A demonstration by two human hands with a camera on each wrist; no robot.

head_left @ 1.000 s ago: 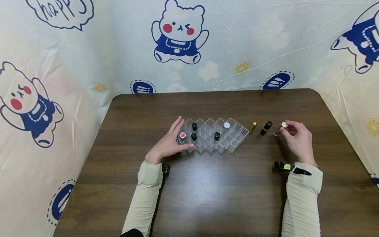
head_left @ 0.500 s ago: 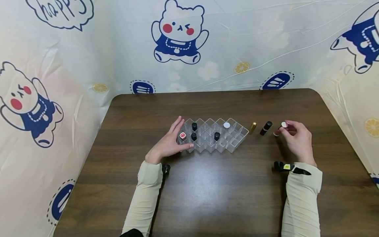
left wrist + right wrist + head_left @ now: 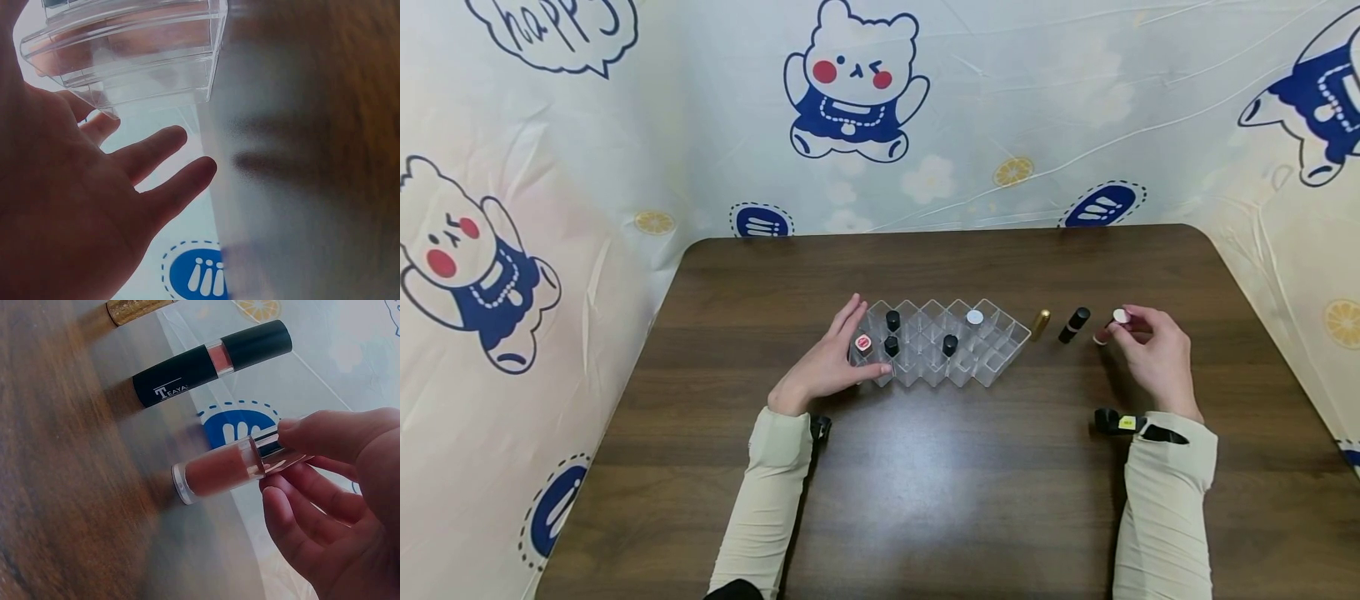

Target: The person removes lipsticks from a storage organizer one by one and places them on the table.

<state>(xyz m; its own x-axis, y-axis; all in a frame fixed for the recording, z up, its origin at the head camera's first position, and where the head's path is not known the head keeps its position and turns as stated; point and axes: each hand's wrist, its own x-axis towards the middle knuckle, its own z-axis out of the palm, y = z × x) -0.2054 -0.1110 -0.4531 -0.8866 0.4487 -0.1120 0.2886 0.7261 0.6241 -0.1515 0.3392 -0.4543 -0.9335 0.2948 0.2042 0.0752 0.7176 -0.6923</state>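
The clear plastic lipstick organizer [image 3: 932,343] stands on the table with several tubes upright in its cells. My left hand [image 3: 826,360] lies at its left end, thumb along the front corner and fingers fairly straight up the left side. In the left wrist view, two outstretched fingers [image 3: 181,187] stick out below the organizer [image 3: 144,69]. My right hand [image 3: 1153,354] pinches the shiny cap of a lip gloss tube [image 3: 219,472] between thumb and fingers. The tube has a clear body with pinkish-brown gloss and stands upright, base at the tabletop.
Left of the held tube stand a black lip gloss tube [image 3: 1074,325] with a clear band and a gold tube [image 3: 1040,324], close to the organizer's right corner. The wooden table's [image 3: 895,500] back edge meets a patterned cloth backdrop [image 3: 700,125].
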